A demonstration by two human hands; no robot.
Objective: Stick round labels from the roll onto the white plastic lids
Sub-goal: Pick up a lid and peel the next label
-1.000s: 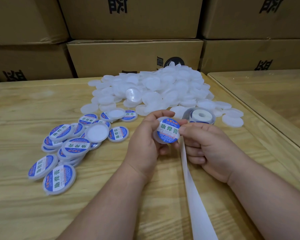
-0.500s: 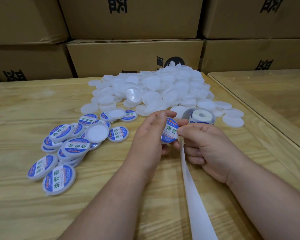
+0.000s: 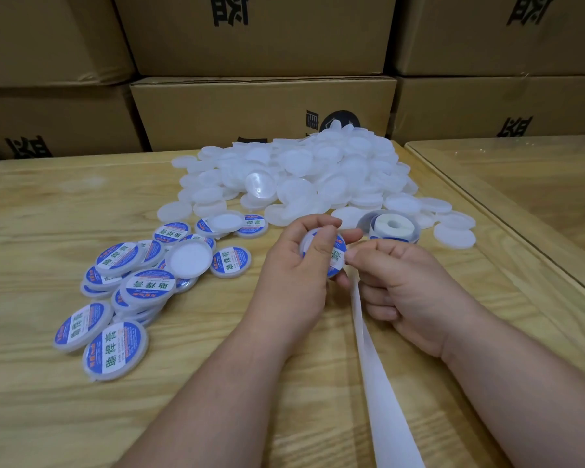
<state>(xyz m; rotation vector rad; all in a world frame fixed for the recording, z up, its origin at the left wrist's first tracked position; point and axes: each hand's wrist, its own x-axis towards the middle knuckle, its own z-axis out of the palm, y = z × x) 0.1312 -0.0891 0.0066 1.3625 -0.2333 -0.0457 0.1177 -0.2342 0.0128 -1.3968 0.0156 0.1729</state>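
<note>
A person's left hand (image 3: 298, 271) grips a white plastic lid (image 3: 325, 255) above a wooden table (image 3: 48, 214), thumb pressed across a blue-and-white round label (image 3: 336, 256) on its face; only part of the green print shows past the thumb. The right hand (image 3: 406, 292) is curled shut just beside it, forefinger and thumb touching the lid's right edge, with a white backing strip (image 3: 382, 383) running out from under that hand toward the camera. Whether the right hand pinches the strip or only the lid's edge cannot be made out.

Left of the hands lies a loose pile of labelled lids (image 3: 132, 288), most reading 助焊膏 in green characters on a white band ringed in blue; smaller red and white print on them is too fine to read. One unlabelled lid (image 3: 188, 258) rests on top of that pile. Beyond the hands sits the label roll (image 3: 390, 228), lying flat beside a large heap of plain white lids (image 3: 318, 177). Stacked cardboard boxes (image 3: 260, 116) with bold black characters, partly cut off, line the table's far edge.
</note>
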